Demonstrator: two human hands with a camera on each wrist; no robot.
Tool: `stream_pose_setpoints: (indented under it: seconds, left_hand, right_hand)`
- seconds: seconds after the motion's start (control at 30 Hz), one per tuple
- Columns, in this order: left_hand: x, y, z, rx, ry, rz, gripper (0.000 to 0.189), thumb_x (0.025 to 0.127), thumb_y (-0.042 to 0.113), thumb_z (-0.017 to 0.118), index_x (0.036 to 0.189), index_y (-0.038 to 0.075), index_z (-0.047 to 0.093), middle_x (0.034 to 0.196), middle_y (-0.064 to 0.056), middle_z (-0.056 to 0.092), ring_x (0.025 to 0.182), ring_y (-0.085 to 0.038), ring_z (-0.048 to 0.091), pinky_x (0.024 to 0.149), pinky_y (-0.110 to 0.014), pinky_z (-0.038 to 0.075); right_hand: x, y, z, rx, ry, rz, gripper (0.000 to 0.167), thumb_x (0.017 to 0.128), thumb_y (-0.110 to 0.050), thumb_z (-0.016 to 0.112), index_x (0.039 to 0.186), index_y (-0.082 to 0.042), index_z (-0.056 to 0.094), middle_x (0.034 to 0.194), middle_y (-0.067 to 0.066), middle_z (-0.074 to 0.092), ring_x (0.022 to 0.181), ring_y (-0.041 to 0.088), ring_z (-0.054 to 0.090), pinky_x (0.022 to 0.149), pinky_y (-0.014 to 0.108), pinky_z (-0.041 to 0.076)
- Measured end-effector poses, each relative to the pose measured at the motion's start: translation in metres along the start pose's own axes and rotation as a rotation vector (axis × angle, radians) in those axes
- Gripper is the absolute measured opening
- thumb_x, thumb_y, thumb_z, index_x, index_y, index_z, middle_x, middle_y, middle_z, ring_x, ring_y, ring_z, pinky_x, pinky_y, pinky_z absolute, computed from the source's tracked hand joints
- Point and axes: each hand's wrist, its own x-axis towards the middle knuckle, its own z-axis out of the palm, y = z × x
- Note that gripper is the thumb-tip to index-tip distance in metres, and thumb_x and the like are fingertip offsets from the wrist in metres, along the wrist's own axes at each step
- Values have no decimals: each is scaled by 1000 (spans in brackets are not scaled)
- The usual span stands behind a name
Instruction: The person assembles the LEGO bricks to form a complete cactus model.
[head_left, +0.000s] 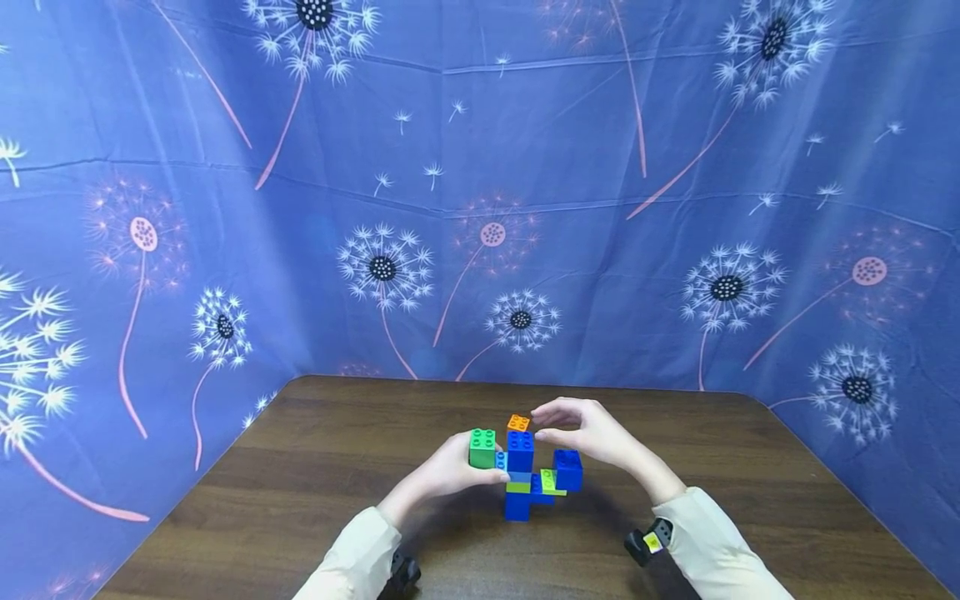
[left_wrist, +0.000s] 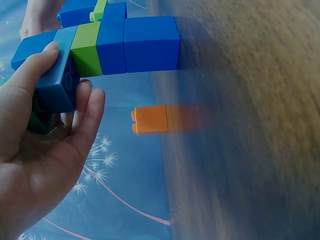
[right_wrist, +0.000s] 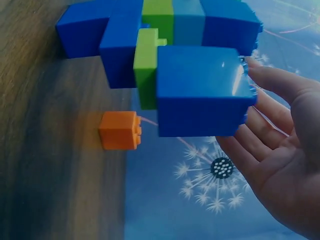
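Observation:
An upright toy-brick structure (head_left: 517,504) stands on the table, built of blue, light blue and lime bricks. A green brick (head_left: 482,450) sits on its left arm. On its right arm is a blue brick (head_left: 567,470) above a lime plate (right_wrist: 147,70). My left hand (head_left: 452,467) holds the structure's left arm, the thumb pressed on the light blue brick (left_wrist: 61,82) and the fingers curled behind. My right hand (head_left: 588,429) hovers beside the structure's upper right with fingers extended and nothing in its grasp. In the right wrist view, the right arm's blue brick partly overlaps the fingers.
Behind the structure a separate orange brick (head_left: 518,422) stands on the brown wooden table (head_left: 300,467), studs up. A blue cloth (head_left: 450,167) with dandelion prints hangs behind and along both sides of the table.

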Motion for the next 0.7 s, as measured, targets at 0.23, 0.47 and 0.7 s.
stream_pose_setpoints:
  seconds: [0.23,0.47,0.7]
  left_hand:
    - [1,-4,1,43,-4,27,35,79,33,75,99,7,61,80,3,66,67,-6,58,65,-24,49]
    - [0,-1,1,15,-2,-28,30,79,27,76,98,9,61,80,2,66,67,-7,58,65,-24,49]
    - [1,-1,0,16,-2,-21,30,79,28,75,99,10,61,81,3,66,67,-6,58,66,-23,50]
  right_hand:
    - [4,18,6,-11,17,28,33,86,-28,67,113,-9,64,109,14,68,98,22,65,87,35,51]
    - [9,29,12,-32,55,34,32,85,-28,69,110,-9,66,105,10,70,95,22,66,84,29,51]
    - [15,40,16,-36,61,56,31,85,-27,69,109,-8,66,105,11,69,94,21,66,83,34,52]
